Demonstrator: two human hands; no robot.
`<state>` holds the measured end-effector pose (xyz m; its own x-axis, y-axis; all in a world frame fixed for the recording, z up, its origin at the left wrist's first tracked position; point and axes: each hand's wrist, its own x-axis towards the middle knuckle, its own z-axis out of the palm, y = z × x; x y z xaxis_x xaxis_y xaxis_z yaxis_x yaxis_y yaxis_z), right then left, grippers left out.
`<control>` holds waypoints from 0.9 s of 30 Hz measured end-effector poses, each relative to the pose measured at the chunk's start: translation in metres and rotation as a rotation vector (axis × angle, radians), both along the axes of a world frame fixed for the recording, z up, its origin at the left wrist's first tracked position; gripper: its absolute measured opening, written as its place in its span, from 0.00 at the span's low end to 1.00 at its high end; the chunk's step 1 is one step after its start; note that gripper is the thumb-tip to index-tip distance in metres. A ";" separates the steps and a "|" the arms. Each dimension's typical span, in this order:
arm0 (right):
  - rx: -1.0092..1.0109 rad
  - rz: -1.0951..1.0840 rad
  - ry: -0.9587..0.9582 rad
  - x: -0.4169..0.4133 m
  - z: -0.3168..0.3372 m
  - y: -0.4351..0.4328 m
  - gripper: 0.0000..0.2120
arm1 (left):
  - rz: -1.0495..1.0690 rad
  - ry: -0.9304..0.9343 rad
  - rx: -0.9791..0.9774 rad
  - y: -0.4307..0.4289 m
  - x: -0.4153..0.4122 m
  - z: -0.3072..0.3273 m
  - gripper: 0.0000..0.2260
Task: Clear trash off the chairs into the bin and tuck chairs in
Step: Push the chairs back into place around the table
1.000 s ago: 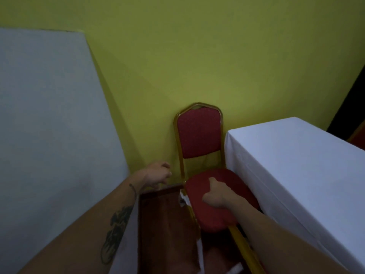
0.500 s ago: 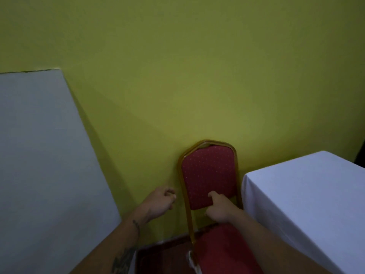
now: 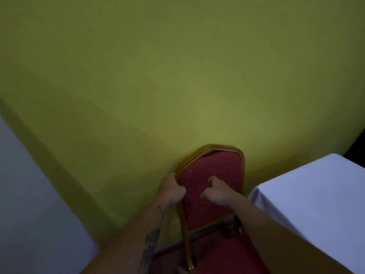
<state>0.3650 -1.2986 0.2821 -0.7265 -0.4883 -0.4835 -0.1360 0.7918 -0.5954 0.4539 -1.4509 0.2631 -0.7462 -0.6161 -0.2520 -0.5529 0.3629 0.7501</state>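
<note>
- Red, dotted upholstery is covering the chair (image 3: pixel 212 186), which is standing with its gold metal frame against the yellow-green wall (image 3: pixel 177 76), between two white-clothed tables.
- Its seat is showing at the bottom edge, partly hidden by the person's right forearm; what little shows is bare red cushion.
- The left hand (image 3: pixel 171 189) is wrapping around the left upright of the chair's frame, fingers curled behind the tube and thumb pressing across the front.
- The right hand (image 3: pixel 216 191) is resting against the front of the padded backrest, fingers loosely curled and slightly apart, pinching nothing that can be made out.
- A tattoo is showing on the left forearm.
- One table (image 3: pixel 316 204) is sitting just beside the chair on the right, its cloth corner close to the frame.
- The other table (image 3: pixel 29 214) is filling the lower left, well apart from the chair.
- No bin or other container is appearing here.
</note>
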 end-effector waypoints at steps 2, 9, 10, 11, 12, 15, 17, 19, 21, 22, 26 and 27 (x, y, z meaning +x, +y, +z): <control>0.003 -0.045 0.028 -0.022 0.000 -0.032 0.39 | 0.018 -0.068 -0.005 -0.024 -0.024 -0.014 0.32; -0.106 -0.355 -0.106 -0.083 -0.026 -0.123 0.37 | -0.139 0.006 0.055 -0.074 -0.080 -0.071 0.21; -0.132 -0.435 -0.158 -0.087 -0.032 -0.135 0.41 | -0.148 0.018 0.078 -0.078 -0.081 -0.077 0.20; -0.135 -0.507 -0.215 -0.089 -0.042 -0.147 0.45 | -0.161 0.008 0.127 -0.085 -0.083 -0.087 0.18; -0.141 -0.556 -0.253 -0.090 -0.048 -0.157 0.48 | -0.183 -0.007 0.174 -0.090 -0.085 -0.092 0.17; -0.263 -0.687 -0.275 -0.086 -0.072 -0.171 0.65 | -0.244 -0.029 0.222 -0.100 -0.086 -0.101 0.12; -0.310 -0.736 -0.274 -0.086 -0.080 -0.174 0.69 | -0.250 0.005 0.205 -0.101 -0.083 -0.103 0.11; -0.294 -0.712 -0.287 -0.080 -0.082 -0.175 0.68 | -0.231 0.039 0.222 -0.098 -0.073 -0.103 0.11; -0.266 -0.706 -0.281 -0.068 -0.079 -0.178 0.67 | -0.213 0.046 0.235 -0.097 -0.062 -0.104 0.11; -0.257 -0.700 -0.283 -0.058 -0.077 -0.180 0.68 | -0.202 0.049 0.239 -0.098 -0.053 -0.106 0.10; -0.233 -0.606 -0.268 -0.013 -0.073 -0.183 0.67 | -0.093 0.057 0.241 -0.095 -0.005 -0.111 0.09; -0.223 -0.592 -0.273 -0.003 -0.072 -0.184 0.66 | -0.050 0.073 0.271 -0.093 0.006 -0.112 0.07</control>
